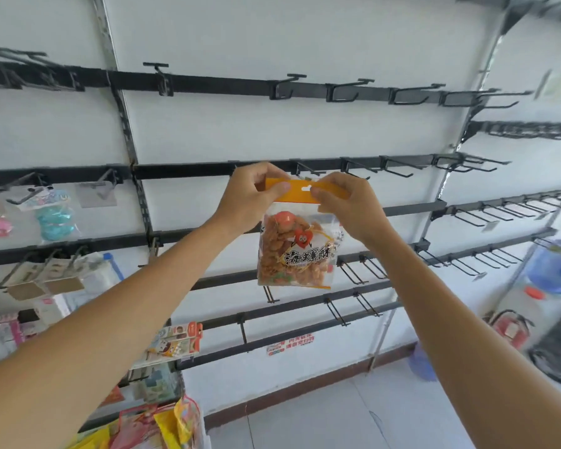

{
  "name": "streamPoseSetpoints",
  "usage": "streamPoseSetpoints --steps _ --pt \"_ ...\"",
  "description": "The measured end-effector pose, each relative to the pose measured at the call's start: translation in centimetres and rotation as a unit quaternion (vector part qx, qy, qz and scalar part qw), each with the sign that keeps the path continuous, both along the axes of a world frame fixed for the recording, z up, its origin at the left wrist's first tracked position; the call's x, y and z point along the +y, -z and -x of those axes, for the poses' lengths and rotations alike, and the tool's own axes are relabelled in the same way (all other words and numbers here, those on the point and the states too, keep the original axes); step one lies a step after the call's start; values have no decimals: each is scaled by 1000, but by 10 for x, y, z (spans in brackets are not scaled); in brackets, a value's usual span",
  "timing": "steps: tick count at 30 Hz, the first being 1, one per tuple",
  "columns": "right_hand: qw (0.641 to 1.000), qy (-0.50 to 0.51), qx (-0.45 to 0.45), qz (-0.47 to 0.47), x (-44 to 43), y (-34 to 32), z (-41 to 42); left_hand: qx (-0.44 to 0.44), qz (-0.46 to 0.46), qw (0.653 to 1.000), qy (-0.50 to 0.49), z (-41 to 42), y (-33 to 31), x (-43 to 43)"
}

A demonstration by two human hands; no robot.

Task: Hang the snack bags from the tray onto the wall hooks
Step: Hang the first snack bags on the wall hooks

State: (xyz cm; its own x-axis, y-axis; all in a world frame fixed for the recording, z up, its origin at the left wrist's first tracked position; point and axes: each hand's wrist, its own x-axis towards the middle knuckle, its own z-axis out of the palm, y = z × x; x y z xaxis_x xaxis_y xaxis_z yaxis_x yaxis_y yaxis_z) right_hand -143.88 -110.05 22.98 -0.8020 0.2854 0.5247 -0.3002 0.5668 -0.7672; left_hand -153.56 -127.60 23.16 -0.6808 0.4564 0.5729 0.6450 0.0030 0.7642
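A clear snack bag point(294, 251) full of orange snacks, with an orange header card, hangs upright in front of the wall. My left hand point(251, 197) pinches the header's left end and my right hand point(347, 202) pinches its right end. The header's hang slot sits just below a black wall hook point(308, 170) on the middle rail; I cannot tell whether the hook is through the slot. More snack bags point(162, 426), yellow and red, lie at the bottom left, and whatever holds them is hidden.
Black rails with bare hooks point(399, 168) run across the white wall to the right and above. Packaged goods point(54, 215) hang at left. A water bottle point(554, 267) and a red fire extinguisher point(512, 328) stand at right on the tiled floor.
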Motion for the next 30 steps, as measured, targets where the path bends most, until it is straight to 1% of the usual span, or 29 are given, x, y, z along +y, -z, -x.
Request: streamPoseSetpoints --steps 3,4,6,8,13,21,24,27,28,30 --pt "999 18 22 28 17 4 12 -36 -37 998 40 8 2 19" --pt "999 24 26 33 22 5 15 -46 -32 997 50 10 5 24" --pt "998 36 29 38 32 8 20 -54 7 997 57 17 13 35" --pt "998 39 28 35 43 5 26 -68 13 996 57 22 15 45" --pt "998 27 38 31 79 -12 43 -45 13 999 24 35 4 76" --pt "997 -17 66 48 139 -47 73 -38 -38 998 -16 43 -30 133" --pt "995 -34 75 52 160 -63 84 -3 -49 997 -52 45 -42 154" --pt "995 -29 86 38 180 -77 96 53 -69 989 -124 49 -47 175" --pt "995 -27 90 37 185 -81 101 86 -68 982 -153 50 -47 181" --pt "994 -24 97 36 193 -90 112 195 -39 957 -213 52 -46 190"
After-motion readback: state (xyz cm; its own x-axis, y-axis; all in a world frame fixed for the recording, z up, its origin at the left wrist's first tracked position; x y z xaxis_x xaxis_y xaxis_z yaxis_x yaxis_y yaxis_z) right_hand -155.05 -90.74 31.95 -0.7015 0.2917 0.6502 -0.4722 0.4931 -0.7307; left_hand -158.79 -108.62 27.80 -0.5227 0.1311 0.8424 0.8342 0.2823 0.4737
